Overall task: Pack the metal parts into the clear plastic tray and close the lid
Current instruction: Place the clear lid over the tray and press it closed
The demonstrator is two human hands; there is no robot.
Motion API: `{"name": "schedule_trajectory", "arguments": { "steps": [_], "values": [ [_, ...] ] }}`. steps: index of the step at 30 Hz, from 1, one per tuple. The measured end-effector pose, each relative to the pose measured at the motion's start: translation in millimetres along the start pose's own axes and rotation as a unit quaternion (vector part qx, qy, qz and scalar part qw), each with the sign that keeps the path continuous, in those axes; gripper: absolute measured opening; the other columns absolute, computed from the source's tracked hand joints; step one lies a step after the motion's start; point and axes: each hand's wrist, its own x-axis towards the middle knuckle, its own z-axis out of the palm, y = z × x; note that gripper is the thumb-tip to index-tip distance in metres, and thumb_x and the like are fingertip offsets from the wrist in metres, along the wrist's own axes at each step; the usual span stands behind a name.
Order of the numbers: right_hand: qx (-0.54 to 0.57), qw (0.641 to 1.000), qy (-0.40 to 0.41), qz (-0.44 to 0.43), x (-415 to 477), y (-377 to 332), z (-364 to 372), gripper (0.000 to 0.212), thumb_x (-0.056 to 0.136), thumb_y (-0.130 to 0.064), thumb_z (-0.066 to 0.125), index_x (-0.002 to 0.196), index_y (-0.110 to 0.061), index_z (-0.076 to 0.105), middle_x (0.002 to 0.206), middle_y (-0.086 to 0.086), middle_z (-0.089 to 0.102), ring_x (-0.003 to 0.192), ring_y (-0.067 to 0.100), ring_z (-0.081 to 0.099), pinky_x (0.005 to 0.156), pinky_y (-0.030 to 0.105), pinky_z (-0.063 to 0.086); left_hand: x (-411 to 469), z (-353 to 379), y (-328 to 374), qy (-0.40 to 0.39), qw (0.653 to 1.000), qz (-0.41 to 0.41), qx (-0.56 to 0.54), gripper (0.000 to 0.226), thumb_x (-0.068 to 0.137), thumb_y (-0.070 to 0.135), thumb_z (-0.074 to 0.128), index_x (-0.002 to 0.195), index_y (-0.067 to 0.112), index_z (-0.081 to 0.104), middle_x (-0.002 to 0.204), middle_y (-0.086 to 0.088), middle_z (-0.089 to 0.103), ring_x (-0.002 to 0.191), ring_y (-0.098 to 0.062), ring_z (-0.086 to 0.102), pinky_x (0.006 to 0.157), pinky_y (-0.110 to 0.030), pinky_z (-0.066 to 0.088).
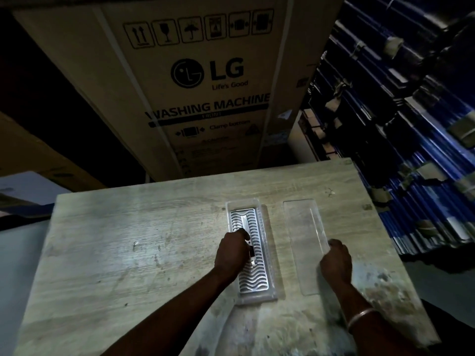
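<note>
The surface (115, 253) lies bare left of my hands; a cardboard box (195, 86) borders its far edge. The clear tray (270, 253), mid-surface, holds a wavy-ribbed metal plate (257, 240). My left hand (232, 251) pinches a small metal part (251, 251); my right hand (336, 260) grips the separate lid (303, 235) beside it.

A dim storeroom or warehouse — goods stand packed all around. Behind the worn wooden desk (128, 240) rises a tall cardboard carton (205, 80) printed "LG", "WASHING MACHINE" and handling symbols, with more cartons (38, 160) in shadow at the left. To the right, blue-wrapped bundles (411, 124) are stacked high — taped with brown strips.
</note>
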Motion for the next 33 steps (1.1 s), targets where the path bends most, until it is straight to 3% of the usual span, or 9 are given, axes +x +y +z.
{"name": "schedule_trajectory", "arguments": {
  "steps": [5, 8, 12, 16, 22, 26, 29, 32, 33],
  "values": [
    [-0.002, 0.999, -0.039, 0.001, 1, -2, -7, 0.052, 0.073, 0.007, 0.052, 0.124, -0.003, 0.055, 0.116, 0.025, 0.063, 0.107, 0.042, 0.06, 0.092, 0.043, 0.05, -4, -9, -13, 0.053, 0.998, 0.024, 0.007, 0.019, 0.084, 0.014, 0.066, 0.102, 0.019, 0.067, 0.099, -0.005, 0.074, 0.092, -0.023, 0.07, 0.075, -0.034, 0.054],
    [-0.026, 0.998, -0.046, -0.031, -2, -7, -7, 0.046, 0.074, -0.009, 0.046, 0.116, 0.0, 0.061, 0.111, 0.028, 0.063, 0.106, 0.042, 0.056, 0.091, 0.041, 0.048, -8, -13, -19, 0.062, 0.998, 0.017, -0.01, 0.028, 0.081, 0.015, 0.074, 0.106, 0.017, 0.062, 0.103, -0.005, 0.067, 0.098, -0.023, 0.063, 0.08, -0.032, 0.047],
    [0.001, 0.996, -0.056, -0.073, -13, -35, -23, 0.032, 0.083, -0.002, 0.054, 0.114, 0.001, 0.061, 0.112, 0.025, 0.06, 0.106, 0.041, 0.055, 0.09, 0.039, 0.046, -16, -20, -28, 0.082, 0.996, -0.018, -0.038, 0.042, 0.081, 0.016, 0.078, 0.116, 0.014, 0.056, 0.109, -0.006, 0.063, 0.102, -0.021, 0.061, 0.08, -0.03, 0.045],
    [0.081, 0.991, -0.043, -0.101, -30, -56, -37, 0.029, 0.084, -0.003, 0.058, 0.113, 0.0, 0.062, 0.108, 0.022, 0.069, 0.099, 0.036, 0.064, 0.086, 0.032, 0.046, -29, -29, -39, 0.056, 0.998, -0.017, -0.014, 0.044, 0.084, 0.023, 0.077, 0.121, 0.012, 0.056, 0.11, -0.007, 0.069, 0.106, -0.022, 0.064, 0.085, -0.035, 0.05],
    [0.096, 0.984, -0.016, -0.15, -55, -82, -58, 0.035, 0.081, -0.003, 0.061, 0.115, -0.006, 0.067, 0.093, 0.014, 0.075, 0.085, 0.027, 0.069, 0.077, 0.019, 0.043, -41, -33, -48, 0.002, 1.0, -0.008, 0.014, 0.047, 0.088, 0.031, 0.072, 0.127, 0.009, 0.057, 0.113, -0.008, 0.073, 0.106, -0.023, 0.067, 0.088, -0.03, 0.049],
    [0.084, 0.976, 0.026, -0.201, -81, -99, -57, 0.033, 0.076, 0.005, 0.06, 0.107, 0.002, 0.07, 0.102, 0.019, 0.073, 0.089, 0.03, 0.069, 0.085, 0.028, 0.05, -45, -28, -43, -0.041, 0.999, -0.018, -0.004, 0.058, 0.089, 0.03, 0.072, 0.138, 0.009, 0.049, 0.118, -0.012, 0.073, 0.107, -0.023, 0.07, 0.093, -0.029, 0.05],
    [0.082, 0.972, 0.033, -0.218, -99, -108, -50, 0.034, 0.079, 0.003, 0.055, 0.11, 0.003, 0.068, 0.102, 0.02, 0.071, 0.088, 0.032, 0.069, 0.08, 0.019, 0.043, -50, -25, -35, -0.057, 0.998, -0.013, -0.04, 0.062, 0.091, 0.033, 0.07, 0.144, 0.014, 0.043, 0.12, -0.016, 0.072, 0.106, -0.025, 0.07, 0.094, -0.032, 0.051],
    [0.061, 0.971, -0.013, -0.231, -115, -116, -40, 0.036, 0.088, -0.006, 0.05, 0.123, -0.006, 0.06, 0.11, 0.02, 0.065, 0.1, 0.036, 0.061, 0.087, 0.034, 0.047, -50, -24, -31, -0.055, 0.996, -0.003, -0.072, 0.063, 0.088, 0.058, 0.058, 0.138, 0.02, 0.051, 0.114, -0.019, 0.074, 0.106, -0.027, 0.07, 0.089, -0.03, 0.048],
    [0.054, 0.971, -0.023, -0.234, -119, -119, -34, 0.037, 0.089, -0.007, 0.051, 0.125, -0.007, 0.059, 0.113, 0.02, 0.063, 0.102, 0.036, 0.059, 0.087, 0.036, 0.046, -49, -23, -30, -0.052, 0.996, -0.003, -0.068, 0.056, 0.09, 0.056, 0.058, 0.135, 0.022, 0.055, 0.115, -0.017, 0.074, 0.111, -0.026, 0.069, 0.09, -0.029, 0.047]
  ]
}}
